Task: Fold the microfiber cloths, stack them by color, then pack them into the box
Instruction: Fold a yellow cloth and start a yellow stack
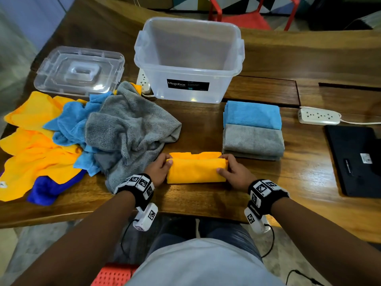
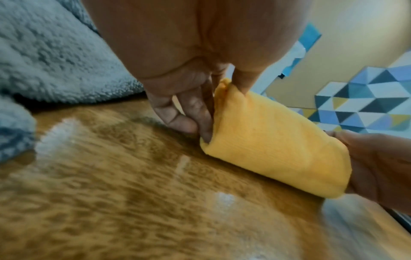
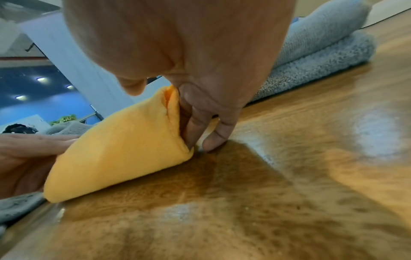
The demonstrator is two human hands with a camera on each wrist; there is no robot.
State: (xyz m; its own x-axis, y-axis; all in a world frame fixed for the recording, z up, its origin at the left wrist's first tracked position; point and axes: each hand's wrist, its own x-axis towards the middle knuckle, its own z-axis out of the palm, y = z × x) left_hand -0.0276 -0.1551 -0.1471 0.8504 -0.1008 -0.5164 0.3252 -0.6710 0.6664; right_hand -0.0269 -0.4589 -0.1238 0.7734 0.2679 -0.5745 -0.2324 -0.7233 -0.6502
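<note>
A folded yellow cloth (image 1: 195, 169) (image 2: 278, 140) (image 3: 118, 151) lies on the wooden table (image 1: 206, 199) right in front of me. My left hand (image 1: 159, 168) (image 2: 200, 109) pinches its left end, thumb on top and fingers tucked into the fold. My right hand (image 1: 231, 169) (image 3: 189, 112) pinches its right end the same way. A clear plastic box (image 1: 189, 58) stands empty at the back centre. Folded blue cloths (image 1: 252, 114) and folded grey cloths (image 1: 253, 141) (image 3: 315, 59) are stacked at the right. An unfolded heap of grey (image 1: 127, 129), blue (image 1: 70, 124) and yellow cloths (image 1: 35, 153) lies at the left.
The box's clear lid (image 1: 79, 70) lies at the back left. One white power strip (image 1: 318, 116) sits at the right, another (image 1: 143, 82) beside the box. A black flat device (image 1: 356, 159) lies at the far right. A dark blue cloth (image 1: 47, 188) pokes out near the table's front edge.
</note>
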